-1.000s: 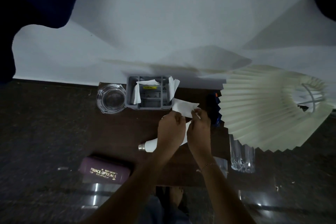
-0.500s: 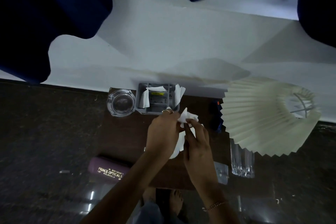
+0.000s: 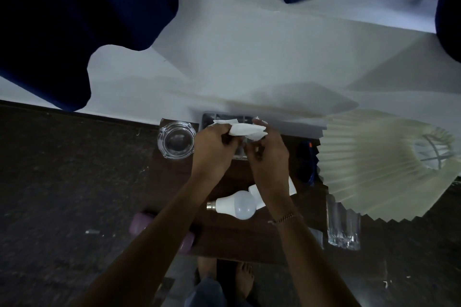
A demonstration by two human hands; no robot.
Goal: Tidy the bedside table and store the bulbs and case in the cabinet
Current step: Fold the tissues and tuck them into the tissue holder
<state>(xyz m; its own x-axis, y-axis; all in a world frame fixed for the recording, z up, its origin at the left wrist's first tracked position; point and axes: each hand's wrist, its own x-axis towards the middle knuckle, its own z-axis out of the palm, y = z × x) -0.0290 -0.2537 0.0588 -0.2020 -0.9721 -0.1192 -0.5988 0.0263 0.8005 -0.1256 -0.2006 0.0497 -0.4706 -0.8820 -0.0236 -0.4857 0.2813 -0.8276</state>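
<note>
View: head camera, looking down over both forearms.
Bulb (image 3: 234,204): white, lying on its side on the dark bedside table (image 3: 239,244), metal cap pointing left; reference for every place below.
Left hand (image 3: 212,147): beyond the bulb toward the wall and slightly left; fingers curled, pinching the left end of a crumpled white paper (image 3: 247,131).
Right hand (image 3: 268,154): beyond the bulb and slightly right; fingertips pinching the right end of the same paper, thin bracelet at the wrist.
Paper: raised between the two hands, straight beyond the bulb, above the grey tray (image 3: 219,117).
Grey tray: beyond the bulb against the wall, largely covered by the hands.
Purple case (image 3: 141,222): left of the bulb and a little nearer, at the table's front left corner, mostly hidden under the left forearm.
White piece (image 3: 291,185): just right of the bulb, touching it, partly under the right wrist; cannot tell what kind of thing.
Glass ashtray (image 3: 175,139): beyond the bulb and to the left, just beside the left hand.
Pleated lampshade (image 3: 374,169): well right of the bulb, tilted.
Clear tumbler (image 3: 344,229): right of the bulb, at the table's right edge under the shade's rim.
Bare feet (image 3: 244,279): nearer than the bulb, on the floor below the table's front edge.
</note>
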